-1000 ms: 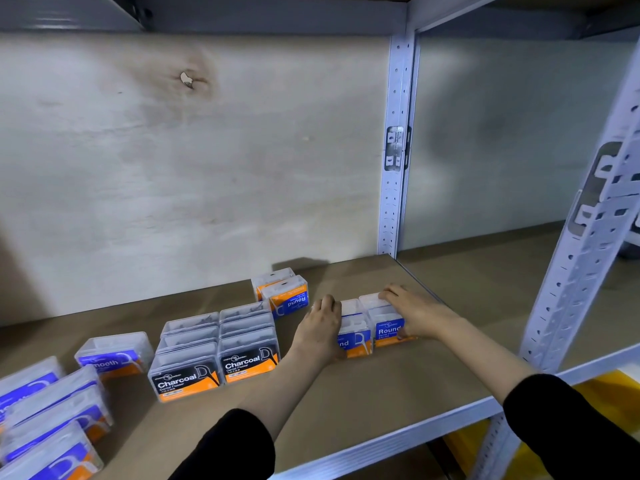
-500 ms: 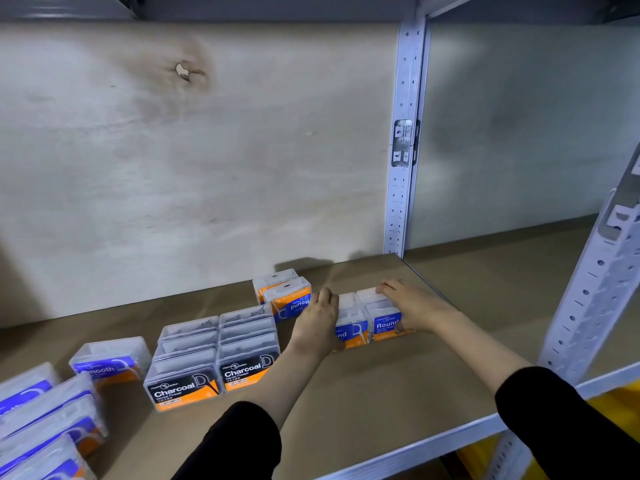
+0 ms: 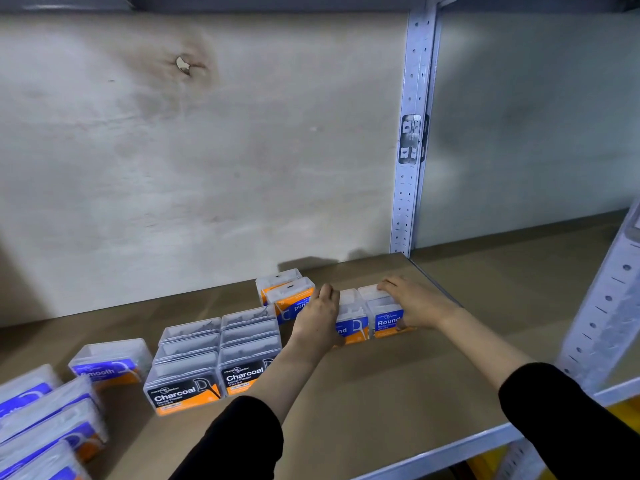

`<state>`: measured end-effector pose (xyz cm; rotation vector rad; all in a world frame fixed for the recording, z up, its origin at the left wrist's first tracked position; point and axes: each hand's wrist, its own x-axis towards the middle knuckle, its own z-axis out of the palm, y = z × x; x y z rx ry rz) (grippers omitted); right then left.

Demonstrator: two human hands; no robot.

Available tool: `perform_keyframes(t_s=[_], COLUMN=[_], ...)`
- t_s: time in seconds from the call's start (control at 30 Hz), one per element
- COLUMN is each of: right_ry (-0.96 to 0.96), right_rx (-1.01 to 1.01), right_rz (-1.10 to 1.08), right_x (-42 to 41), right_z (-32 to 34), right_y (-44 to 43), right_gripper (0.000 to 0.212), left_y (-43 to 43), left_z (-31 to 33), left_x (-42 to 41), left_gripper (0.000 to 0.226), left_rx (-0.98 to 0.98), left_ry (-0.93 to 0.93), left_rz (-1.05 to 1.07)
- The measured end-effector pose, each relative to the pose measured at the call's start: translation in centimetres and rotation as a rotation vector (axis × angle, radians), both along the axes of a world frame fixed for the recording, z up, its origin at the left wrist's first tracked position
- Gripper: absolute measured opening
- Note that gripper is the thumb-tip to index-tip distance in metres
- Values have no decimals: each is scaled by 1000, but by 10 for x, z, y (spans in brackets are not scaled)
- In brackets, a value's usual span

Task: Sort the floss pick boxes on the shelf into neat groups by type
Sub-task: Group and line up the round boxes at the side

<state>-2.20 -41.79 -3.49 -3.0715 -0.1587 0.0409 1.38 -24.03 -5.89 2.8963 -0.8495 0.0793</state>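
Blue boxes: a blurred row of blue-labelled boxes (image 3: 45,414) lies slanted at the front left of the shelf (image 3: 381,393).
Smooth box: one box marked "Smooth" (image 3: 110,362) stands alone, just right of that row.
Charcoal boxes: a block of black-labelled boxes (image 3: 214,355), two columns side by side and touching, labels facing the front.
Rear pair: two boxes (image 3: 287,292) behind and to the right of the charcoal block; the nearer one's "Round" label reads upside down.
Left hand: the left hand (image 3: 320,320) has straight, closed-up fingers pressed flat against the left side of the Round boxes, gripping nothing.
Round boxes: a tight block (image 3: 367,313) between both hands, mid-shelf.
Right hand: the right hand (image 3: 415,303) lies wide over the rightmost box's top and side.
Post: a grey perforated upright (image 3: 412,133) behind.
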Motion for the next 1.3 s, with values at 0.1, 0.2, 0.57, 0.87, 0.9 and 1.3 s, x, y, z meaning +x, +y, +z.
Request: perform_keyframes(t_s=[0.1, 0.2, 0.57, 0.87, 0.9, 1.3], right_ry=[2, -3, 5, 61, 67, -28], right_rx=[-1, -10, -20, -15, -6, 237], right_rz=[2, 1, -1, -28, -37, 47], right_x=[1, 2, 6, 9, 10, 43], right_z=[0, 0, -1, 18, 22, 42], right_y=[0, 0, 1, -3, -3, 51], right_gripper=[73, 73, 73, 68, 65, 31], left_y=[-1, 0, -1, 9, 12, 75], left_z=[0, 0, 2, 13, 16, 68], left_x=[1, 2, 2, 7, 9, 56], left_gripper=[76, 77, 76, 70, 68, 34], left_rx=[1, 2, 39, -84, -105, -147], left_ry=[5, 7, -1, 94, 126, 74], left_rz=[4, 5, 7, -33, -38, 47])
